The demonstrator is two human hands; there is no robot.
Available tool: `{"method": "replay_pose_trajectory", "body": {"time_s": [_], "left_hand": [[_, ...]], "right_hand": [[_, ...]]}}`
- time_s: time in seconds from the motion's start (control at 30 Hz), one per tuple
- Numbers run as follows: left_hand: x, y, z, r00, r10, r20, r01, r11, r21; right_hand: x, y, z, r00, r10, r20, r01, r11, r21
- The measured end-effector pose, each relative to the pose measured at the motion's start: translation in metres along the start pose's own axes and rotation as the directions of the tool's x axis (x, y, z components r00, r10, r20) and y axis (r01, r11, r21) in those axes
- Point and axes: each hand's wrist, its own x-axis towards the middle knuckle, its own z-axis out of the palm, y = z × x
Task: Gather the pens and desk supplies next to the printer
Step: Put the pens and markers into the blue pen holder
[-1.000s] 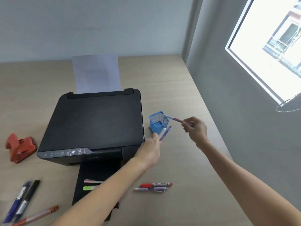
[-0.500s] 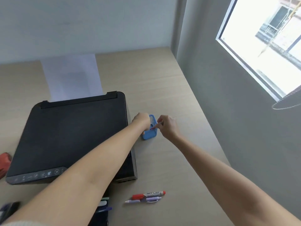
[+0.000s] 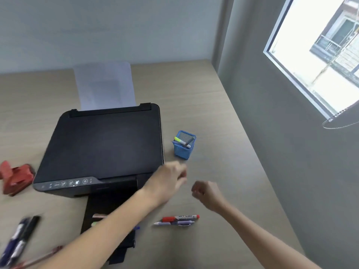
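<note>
Desk (image 3: pixel 204 105) edge runs diagonally along grey wall at frame right; bare wood btwn printer (image 3: pixel 101 144) & wall, w/ blue mesh cup (image 3: pixel 184 145) just right of printer, pens inside. Left hand (image 3: pixel 167 180) & right hand (image 3: pixel 206 192) mid-frame, blurred, fingers curled, holding nothing seen. Red marker (image 3: pixel 181 218) & purple pen (image 3: pixel 174 223) touching, lower centre. Dark pens (image 3: pixel 19 237) lower left. Red hole punch (image 3: pixel 14 176) left edge. Window upper right.

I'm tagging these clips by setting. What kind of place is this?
Probably a home or small office desk: a black inkjet printer loaded with paper, a blue mesh pen holder beside it, and a red hole punch on a light wooden desktop.
</note>
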Motion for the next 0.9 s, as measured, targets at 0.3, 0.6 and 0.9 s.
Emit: {"method": "replay_pose_trajectory", "body": {"time_s": [0.3, 0.6, 0.9], "left_hand": [[-0.095, -0.065, 0.146, 0.943, -0.271, 0.196, 0.186, 0.911, 0.368], [-0.105, -0.073, 0.167, 0.926, -0.27, 0.265, 0.167, 0.92, 0.355], [-0.057, -0.018, 0.033, 0.973, -0.209, 0.097, 0.167, 0.93, 0.327]], "right_hand": [[-0.05, 0.046, 0.052, 0.99, 0.004, 0.14, 0.034, 0.964, -0.263], [-0.054, 0.046, 0.067, 0.994, -0.036, 0.098, 0.074, 0.905, -0.419], [-0.025, 0.05, -0.006, 0.987, 0.095, -0.126, -0.107, 0.989, -0.097]]}}
